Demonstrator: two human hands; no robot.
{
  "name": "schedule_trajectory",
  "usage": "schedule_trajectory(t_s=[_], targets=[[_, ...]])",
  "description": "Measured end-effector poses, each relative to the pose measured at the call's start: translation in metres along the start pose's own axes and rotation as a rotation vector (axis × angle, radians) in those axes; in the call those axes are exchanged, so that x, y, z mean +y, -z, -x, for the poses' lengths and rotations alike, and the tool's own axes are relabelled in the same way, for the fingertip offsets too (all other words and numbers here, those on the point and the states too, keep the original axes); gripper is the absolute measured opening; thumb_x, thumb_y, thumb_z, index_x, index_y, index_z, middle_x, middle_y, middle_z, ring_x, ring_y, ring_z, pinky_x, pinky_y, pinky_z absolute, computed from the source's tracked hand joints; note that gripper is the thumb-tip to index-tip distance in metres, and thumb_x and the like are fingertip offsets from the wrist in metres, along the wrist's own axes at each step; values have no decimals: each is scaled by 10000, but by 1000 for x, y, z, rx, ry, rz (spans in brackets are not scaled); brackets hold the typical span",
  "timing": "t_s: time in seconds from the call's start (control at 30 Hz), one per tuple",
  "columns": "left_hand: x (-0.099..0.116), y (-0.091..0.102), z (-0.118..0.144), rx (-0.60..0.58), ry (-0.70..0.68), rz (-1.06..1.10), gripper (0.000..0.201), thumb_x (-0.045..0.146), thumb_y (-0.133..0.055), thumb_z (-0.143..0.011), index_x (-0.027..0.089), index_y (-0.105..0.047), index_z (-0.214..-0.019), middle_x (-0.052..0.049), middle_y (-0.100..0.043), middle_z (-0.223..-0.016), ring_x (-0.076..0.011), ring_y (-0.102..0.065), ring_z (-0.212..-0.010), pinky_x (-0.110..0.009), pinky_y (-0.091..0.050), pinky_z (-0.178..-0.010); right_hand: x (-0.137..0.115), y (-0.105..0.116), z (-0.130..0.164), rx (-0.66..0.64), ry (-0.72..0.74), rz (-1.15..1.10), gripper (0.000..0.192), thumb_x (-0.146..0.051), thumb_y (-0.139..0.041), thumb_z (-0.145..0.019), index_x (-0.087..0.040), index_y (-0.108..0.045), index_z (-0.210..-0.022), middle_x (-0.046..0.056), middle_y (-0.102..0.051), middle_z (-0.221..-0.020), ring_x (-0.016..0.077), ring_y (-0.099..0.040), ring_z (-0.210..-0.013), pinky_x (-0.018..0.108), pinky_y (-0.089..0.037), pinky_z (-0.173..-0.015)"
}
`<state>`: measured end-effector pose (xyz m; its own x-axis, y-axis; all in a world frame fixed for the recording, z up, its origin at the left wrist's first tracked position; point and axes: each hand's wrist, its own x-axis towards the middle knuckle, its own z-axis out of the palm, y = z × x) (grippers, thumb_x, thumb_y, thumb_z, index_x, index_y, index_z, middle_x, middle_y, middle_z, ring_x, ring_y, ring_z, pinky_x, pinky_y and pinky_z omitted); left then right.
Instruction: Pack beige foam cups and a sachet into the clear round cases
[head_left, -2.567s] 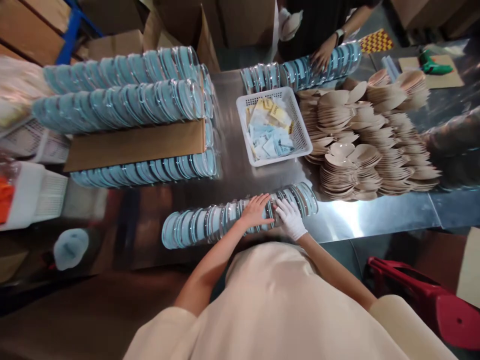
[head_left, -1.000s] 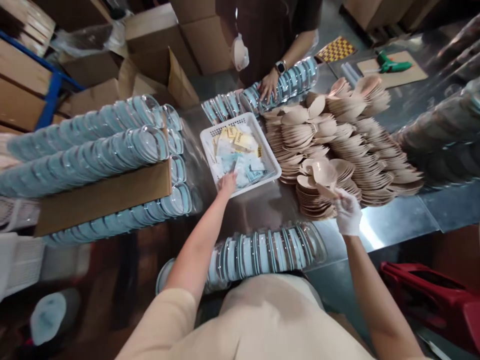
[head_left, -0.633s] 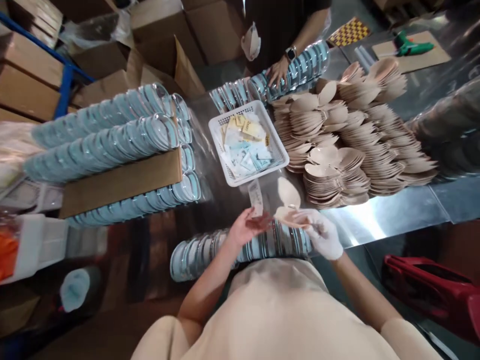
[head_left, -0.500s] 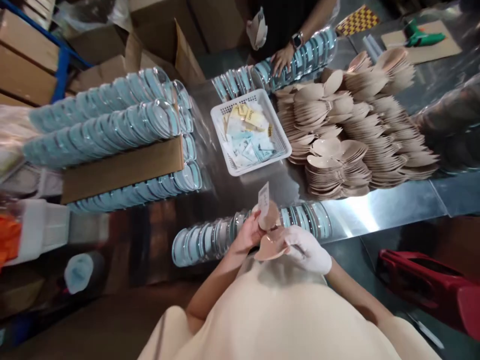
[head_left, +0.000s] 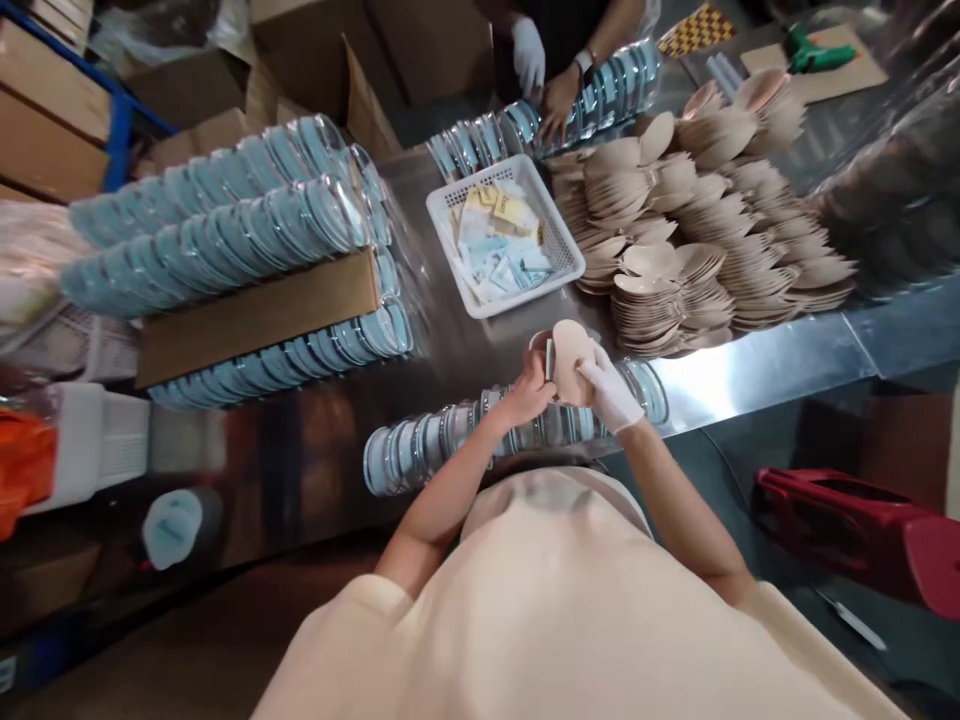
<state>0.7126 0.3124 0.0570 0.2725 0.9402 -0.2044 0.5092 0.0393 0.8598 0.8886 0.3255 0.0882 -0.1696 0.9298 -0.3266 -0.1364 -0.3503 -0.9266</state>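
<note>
Pinching one beige heart-shaped pad (head_left: 571, 360) between us, our bare left hand (head_left: 527, 392) and white-gloved right hand (head_left: 609, 393) closed on it. We held it above the row of clear blue-lined cases (head_left: 450, 440), the white mesh basket (head_left: 563, 243) at twelve o'clock.

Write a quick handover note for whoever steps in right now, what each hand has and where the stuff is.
Left hand, bare, and gloved right hand together hold a beige pad with a small packet tucked against it, above the row of clear cases at the table edge.
White basket of packets sits just beyond; beige pad stacks to its right.
Pad not yet in a case.
</note>
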Motion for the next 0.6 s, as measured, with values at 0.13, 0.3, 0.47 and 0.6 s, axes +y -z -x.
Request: schedule_trajectory(t_s=[0.13, 0.3, 0.47, 0.6], targets=[[-19, -8, 16, -155, -158, 185, 1122, 462, -797, -832, 146, -98, -1650, -231, -175, -1715, -366, -214, -1603, -459, -352, -1263, 17, 13, 34, 0, -83, -64, 856, -576, -721, -763, -259, -436, -1506, 120, -613, -1447, 284, -688, -1125, 407, -636, -823], [-49, -8, 30, -18, -204, 84, 722, 612, -681, -925, 205, -509, -1496, -193, -420, -1606, -332, -429, -1494, -472, -459, -1180, 38, 22, 70, 367, 54, 380, 860, -434, -743, -724, -210, -473, -1509, 142, -585, -1483, 318, -589, -1324, 476, -526, -1095], [-72, -10, 25, -200, -150, -383, 962, 569, -811, -807, 199, -407, -1598, -170, -438, -1647, -373, -377, -1535, -562, -245, -1292, 50, -10, 77, 192, -20, 1057, 734, -239, -599, -864, -247, -428, -1577, 177, -573, -1478, 335, -669, -1185, 463, -553, -988], [-77, -16, 24, -286, -170, -532, 961, 457, -754, -823, 124, -350, -1628, -202, -368, -1684, -366, -346, -1560, -511, -205, -1304, 67, -47, 50, 3, -32, 1356, 594, -150, -479, -951, -232, -477, -1540, 215, -561, -1500, 346, -651, -1221, 475, -514, -1008]])
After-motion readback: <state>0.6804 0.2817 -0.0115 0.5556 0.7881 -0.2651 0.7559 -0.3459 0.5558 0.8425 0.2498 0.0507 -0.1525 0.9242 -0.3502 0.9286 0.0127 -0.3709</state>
